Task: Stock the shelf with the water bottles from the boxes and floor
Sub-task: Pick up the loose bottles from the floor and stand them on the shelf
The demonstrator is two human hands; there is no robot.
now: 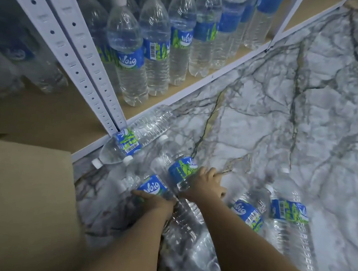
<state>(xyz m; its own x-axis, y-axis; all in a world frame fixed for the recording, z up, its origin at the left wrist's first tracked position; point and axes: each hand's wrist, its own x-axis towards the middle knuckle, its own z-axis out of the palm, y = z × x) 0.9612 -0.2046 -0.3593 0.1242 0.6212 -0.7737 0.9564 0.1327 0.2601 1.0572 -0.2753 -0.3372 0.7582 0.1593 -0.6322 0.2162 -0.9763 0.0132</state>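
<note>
Position: the person is bent over the marble-patterned floor (280,121) in front of the shelf (48,113).

Left hand (154,201): the fingers are curled round the left bottle (152,186) at the lower edge of its blue label. This bottle lies on the floor with its white cap towards the shelf.

Right hand (204,185): it is wrapped over the right bottle (182,167) just below the label, with the fingers closing on the far side. This bottle also lies on the floor, touching the left bottle along its side, cap towards the shelf.

Other stock on the floor:
- A third bottle (129,140) lies along the white front edge of the shelf, at the foot of the perforated uprights (83,65).
- A fourth bottle (247,212) and a fifth bottle (289,213) lie side by side to the right of the right forearm.
- Clear plastic beneath both forearms is too blurred to count.

Stock on the shelf: a row of upright bottles (133,53) stands on the lowest board, several deep, with white caps and blue labels.

A brown cardboard box (21,198) sits at the lower left, beside the left forearm.
</note>
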